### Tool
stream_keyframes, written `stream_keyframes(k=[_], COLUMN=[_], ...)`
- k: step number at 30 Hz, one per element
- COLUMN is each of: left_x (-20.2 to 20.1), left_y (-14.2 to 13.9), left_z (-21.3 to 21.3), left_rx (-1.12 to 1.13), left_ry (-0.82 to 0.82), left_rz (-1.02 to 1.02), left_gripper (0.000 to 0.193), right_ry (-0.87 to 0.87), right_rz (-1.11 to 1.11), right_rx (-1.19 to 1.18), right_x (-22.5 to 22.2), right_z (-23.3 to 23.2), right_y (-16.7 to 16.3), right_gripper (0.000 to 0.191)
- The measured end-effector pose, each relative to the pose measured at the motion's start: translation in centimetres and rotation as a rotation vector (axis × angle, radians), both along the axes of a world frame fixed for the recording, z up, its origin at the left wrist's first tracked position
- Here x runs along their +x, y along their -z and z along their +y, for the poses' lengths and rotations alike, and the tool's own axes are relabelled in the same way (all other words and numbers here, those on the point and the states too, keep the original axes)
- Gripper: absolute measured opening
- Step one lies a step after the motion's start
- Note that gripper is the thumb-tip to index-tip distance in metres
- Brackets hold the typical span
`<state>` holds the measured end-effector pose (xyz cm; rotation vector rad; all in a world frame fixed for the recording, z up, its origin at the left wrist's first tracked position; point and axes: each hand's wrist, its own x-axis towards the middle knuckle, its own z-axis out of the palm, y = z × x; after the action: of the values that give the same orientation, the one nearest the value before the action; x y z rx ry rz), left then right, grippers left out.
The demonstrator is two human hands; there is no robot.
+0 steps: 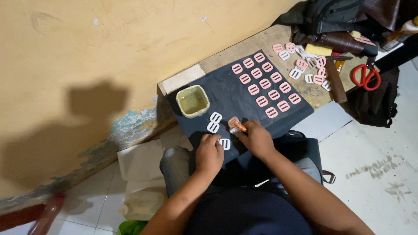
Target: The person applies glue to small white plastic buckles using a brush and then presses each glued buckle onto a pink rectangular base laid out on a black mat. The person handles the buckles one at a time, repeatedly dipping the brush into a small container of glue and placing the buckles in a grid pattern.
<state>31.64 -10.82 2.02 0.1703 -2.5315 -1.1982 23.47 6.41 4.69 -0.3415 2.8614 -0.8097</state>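
Your forearms enter from the bottom edge, elbows cut off, lap mostly a dark blur. Left hand rests knuckles-up on the near end of the black sheet, fingers curled down beside a white slide buckle; whether the tips press it, you cannot tell from this angle. Right hand is closed in a pinch on a thin orange brush, its tip hidden against a half-painted buckle that shows pink with some white at its lower edge. Bristles too small to make out.

Two more white buckles lie just left of it, near the square pale-green dish holding cloudy liquid. Farther up the sheet, pink buckles sit in neat rows, each a rounded rectangle with two slots.

Beyond the sheet, on the wooden board, a loose heap of mixed pink and white buckles overlaps; count unclear. Red-handled scissors lie at the right end, blades partly hidden under dark bags cut off by the top edge. Blurred red object at bottom left, unidentifiable.
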Motion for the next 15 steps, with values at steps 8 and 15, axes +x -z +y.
stream_keyframes(k=[8,15], left_x=[-1.1,-1.7], left_y=[-1.0,-0.4], left_z=[0.8,1.3], left_rx=[0.569,1.095], left_ry=[-0.027,0.033], left_rz=[-0.504,-0.413], left_gripper=[0.034,0.031], right_ry=[0.051,-0.122], right_rz=[-0.080,-0.119], right_rx=[-0.025,-0.462], right_x=[-0.3,1.5], right_z=[1.3,1.5], right_y=[0.7,-0.8], right_gripper=[0.033,0.024])
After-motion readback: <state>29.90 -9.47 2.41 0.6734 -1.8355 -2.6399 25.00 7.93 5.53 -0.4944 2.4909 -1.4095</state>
